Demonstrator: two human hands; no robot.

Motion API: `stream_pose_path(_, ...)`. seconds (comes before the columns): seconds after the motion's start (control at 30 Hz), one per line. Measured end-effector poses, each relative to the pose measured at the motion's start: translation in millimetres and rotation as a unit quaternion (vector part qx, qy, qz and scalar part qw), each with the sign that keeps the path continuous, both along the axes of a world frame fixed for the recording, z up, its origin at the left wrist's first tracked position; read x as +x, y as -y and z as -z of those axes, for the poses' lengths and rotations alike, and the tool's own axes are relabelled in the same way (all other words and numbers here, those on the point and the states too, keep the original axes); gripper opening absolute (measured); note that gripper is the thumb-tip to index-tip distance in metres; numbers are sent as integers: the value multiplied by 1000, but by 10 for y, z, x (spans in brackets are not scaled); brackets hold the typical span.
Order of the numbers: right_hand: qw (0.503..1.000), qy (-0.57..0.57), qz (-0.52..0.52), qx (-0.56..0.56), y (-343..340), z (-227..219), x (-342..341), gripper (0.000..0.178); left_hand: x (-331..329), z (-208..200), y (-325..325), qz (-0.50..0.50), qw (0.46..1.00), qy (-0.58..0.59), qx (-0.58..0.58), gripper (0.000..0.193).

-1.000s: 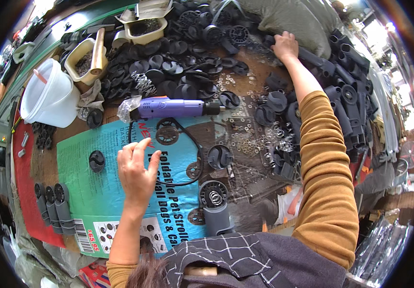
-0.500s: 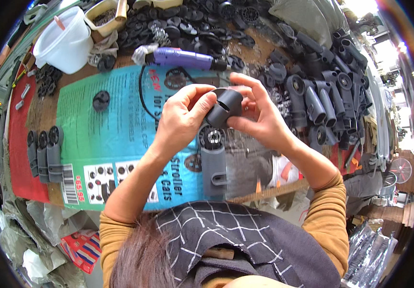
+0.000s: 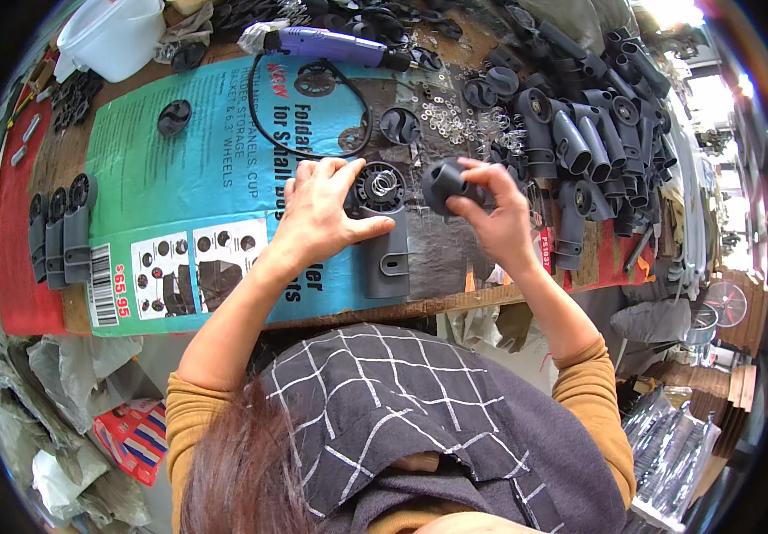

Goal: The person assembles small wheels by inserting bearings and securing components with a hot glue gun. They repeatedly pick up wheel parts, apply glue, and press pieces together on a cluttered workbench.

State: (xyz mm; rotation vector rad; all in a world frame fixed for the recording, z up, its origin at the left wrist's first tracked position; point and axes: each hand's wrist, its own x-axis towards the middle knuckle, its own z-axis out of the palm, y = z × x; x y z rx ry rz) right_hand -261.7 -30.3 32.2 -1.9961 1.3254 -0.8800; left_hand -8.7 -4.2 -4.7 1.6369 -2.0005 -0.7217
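Note:
A dark grey plastic joint piece point(image 3: 387, 258) lies on the cardboard in front of me, its round hub facing up. In the hub sits a coiled metal spring point(image 3: 386, 184). My left hand point(image 3: 326, 209) is beside this piece, thumb and fingers spread apart around the hub's left side; whether it touches is hard to tell. Just to the right, my right hand point(image 3: 495, 209) holds a round black plastic cap point(image 3: 445, 187) above the table, between thumb and fingers. Another round black cap point(image 3: 400, 126) lies behind the hub.
Many grey tube-shaped joint pieces point(image 3: 571, 142) are heaped at the right. Small metal rings point(image 3: 446, 116) and springs lie scattered nearby. A purple power screwdriver point(image 3: 330, 46) with a black cord lies at the back. Several joint pieces point(image 3: 77, 227) stand in a row at left, below a white bucket point(image 3: 109, 37).
My hands have parted. The right hand has taken the black cap to the right, while the left has let go and come down beside the joint piece. The view has shifted.

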Motion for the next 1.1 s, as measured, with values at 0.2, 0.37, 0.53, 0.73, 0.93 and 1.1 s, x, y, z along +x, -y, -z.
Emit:
stream_pose_path(0.2, 993, -36, -99, -57, -70, -284, 415, 42, 0, 10, -153, -8, 1000, -19, 5, 90)
stream_pose_path(0.37, 982, -108, -142, -68, -2, -165, 617, 36, -7, 55, -161, -15, 999, -34, 6, 86)
stream_pose_path(0.53, 976, -138, -168, -16, 101, -42, 571, 34, 31, 86, -147, -20, 997, -73, -8, 71)
stream_pose_path(0.73, 972, -81, -203, 88, 159, 13, 466, 37, 135, 19, -13, 61, 994, -66, 64, 56)
stream_pose_path(0.93, 971, 35, -172, 162, 52, 282, 458, 49, 71, -90, 26, 63, 992, -68, 87, 52)
stream_pose_path(1.1, 978, 31, -187, 84, -112, 343, 395, 40, 98, -168, 80, 106, 977, -82, 166, 57)
